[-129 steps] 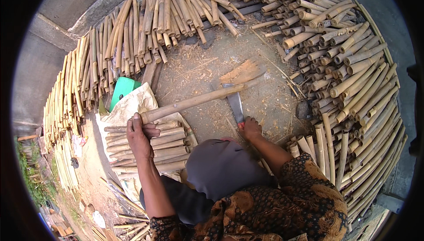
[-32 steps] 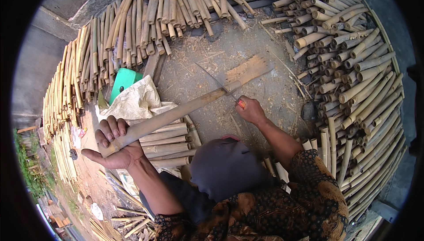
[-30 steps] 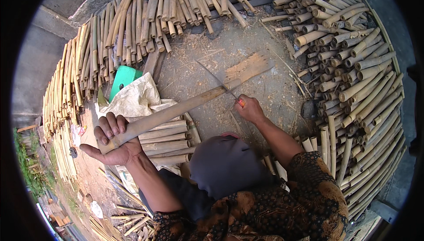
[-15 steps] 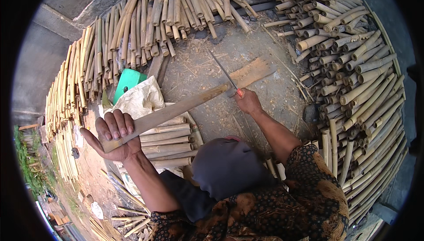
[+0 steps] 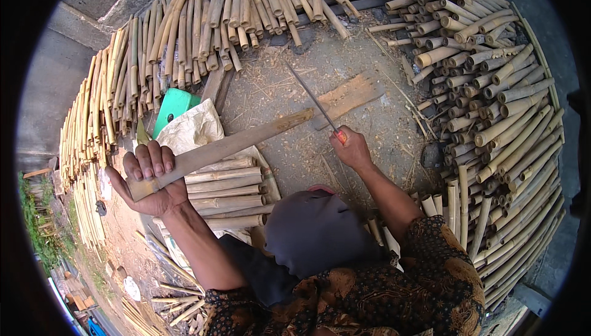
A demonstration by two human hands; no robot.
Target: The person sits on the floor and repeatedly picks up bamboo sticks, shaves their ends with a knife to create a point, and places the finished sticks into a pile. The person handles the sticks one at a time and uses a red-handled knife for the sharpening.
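A long flat strip of bamboo or wood [image 5: 228, 147] slants across the middle, its far end up and to the right. My left hand [image 5: 151, 179] grips its near end, with the fingers curled over the upper edge and the palm behind. Closed round a red handle, my right hand [image 5: 352, 149] holds a tool with a long, thin, dark blade [image 5: 306, 88], which points up and away to the left. The strip's far end lies close beside the blade; whether they touch I cannot tell. Beneath them a worn brown board [image 5: 354, 97] rests on the ground.
Stacked bamboo poles line the back left [image 5: 203, 28] and the right [image 5: 492, 102]. Cut bamboo lengths [image 5: 228, 191] lie below the strip, beside a pale sack [image 5: 196, 128] and a green box [image 5: 175, 109]. Shavings litter the concrete floor [image 5: 277, 90]. My dark-covered knee [image 5: 320, 231] is in front.
My left hand and the strip have shifted a little to the left. My right hand has moved slightly right and nearer, with the tool still in it.
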